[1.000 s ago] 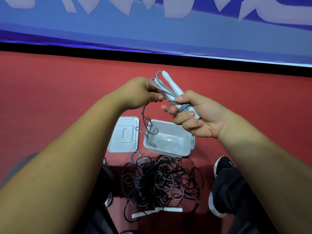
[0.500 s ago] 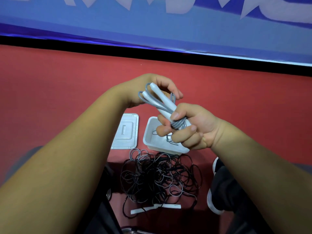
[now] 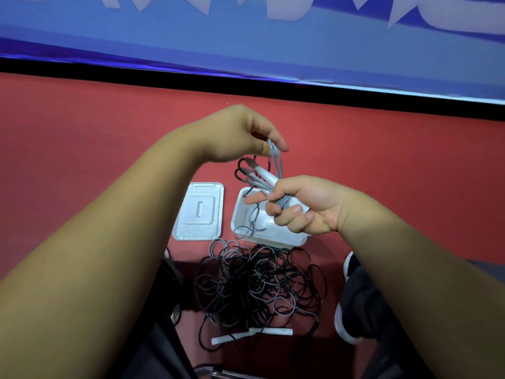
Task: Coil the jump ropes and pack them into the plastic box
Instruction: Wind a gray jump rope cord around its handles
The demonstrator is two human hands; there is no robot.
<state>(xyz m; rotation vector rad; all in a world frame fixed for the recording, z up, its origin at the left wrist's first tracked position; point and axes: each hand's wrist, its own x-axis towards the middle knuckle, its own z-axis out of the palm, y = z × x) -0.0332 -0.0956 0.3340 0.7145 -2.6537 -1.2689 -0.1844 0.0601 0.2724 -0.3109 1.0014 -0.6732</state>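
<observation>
While right fingers (image 3: 287,217) grip coiled rope (image 3: 266,176) above box (image 3: 274,241) rim | left fingers (image 3: 278,145) pinch its loop | lid (image 3: 200,212) alongside

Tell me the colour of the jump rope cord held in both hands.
The cord is grey, bundled with white handles; the head view shows it best.

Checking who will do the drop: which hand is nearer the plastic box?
Right. The right hand, gripping the coiled jump rope, overlaps the plastic box in view; the left hand pinches its loops higher up.
</observation>
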